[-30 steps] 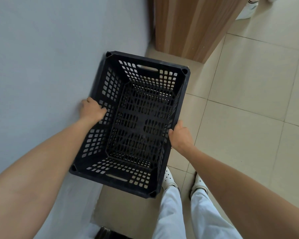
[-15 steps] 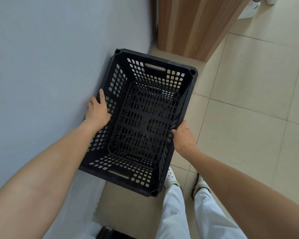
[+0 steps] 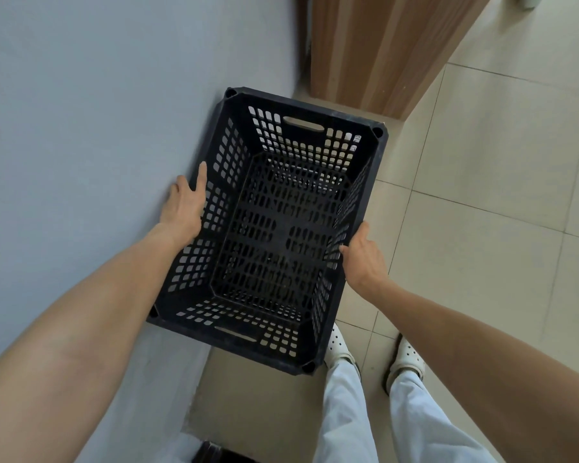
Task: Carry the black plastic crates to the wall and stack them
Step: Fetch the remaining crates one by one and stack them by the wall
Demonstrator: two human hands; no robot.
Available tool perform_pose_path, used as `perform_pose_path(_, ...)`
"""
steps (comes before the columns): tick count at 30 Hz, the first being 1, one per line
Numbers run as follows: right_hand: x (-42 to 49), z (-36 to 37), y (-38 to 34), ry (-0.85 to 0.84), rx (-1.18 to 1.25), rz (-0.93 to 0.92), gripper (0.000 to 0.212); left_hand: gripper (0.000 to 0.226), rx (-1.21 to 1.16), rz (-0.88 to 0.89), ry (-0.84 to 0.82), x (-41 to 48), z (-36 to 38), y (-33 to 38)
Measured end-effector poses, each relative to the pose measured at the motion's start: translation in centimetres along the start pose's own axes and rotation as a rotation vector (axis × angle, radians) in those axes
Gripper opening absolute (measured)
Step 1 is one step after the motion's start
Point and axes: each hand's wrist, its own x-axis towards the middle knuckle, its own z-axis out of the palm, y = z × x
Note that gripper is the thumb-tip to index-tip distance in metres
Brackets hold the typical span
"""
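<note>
Head view, left hand (image 3: 184,208): fingers straight, grip wide, resting on crate (image 3: 281,225) rim beside wall (image 3: 81,128).
Right hand (image 3: 365,259): at opposite rim; I cannot tell its grip.

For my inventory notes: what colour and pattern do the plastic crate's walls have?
The black plastic crate has walls pierced by grids of small rectangular holes; head view.
</note>
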Motion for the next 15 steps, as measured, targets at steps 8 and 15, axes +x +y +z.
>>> perform_pose_path(8,0.6,0.1,0.1,-0.032,0.029,0.022,0.05,0.096,-0.076,0.053,0.074,-1.2,0.6,0.2)
perform_pose_path(15,2.7,-2.3,-1.1,0.132,-0.324,-0.198,0.084,0.069,-0.078,0.12,0.07,-4.8,3.1,6.6)
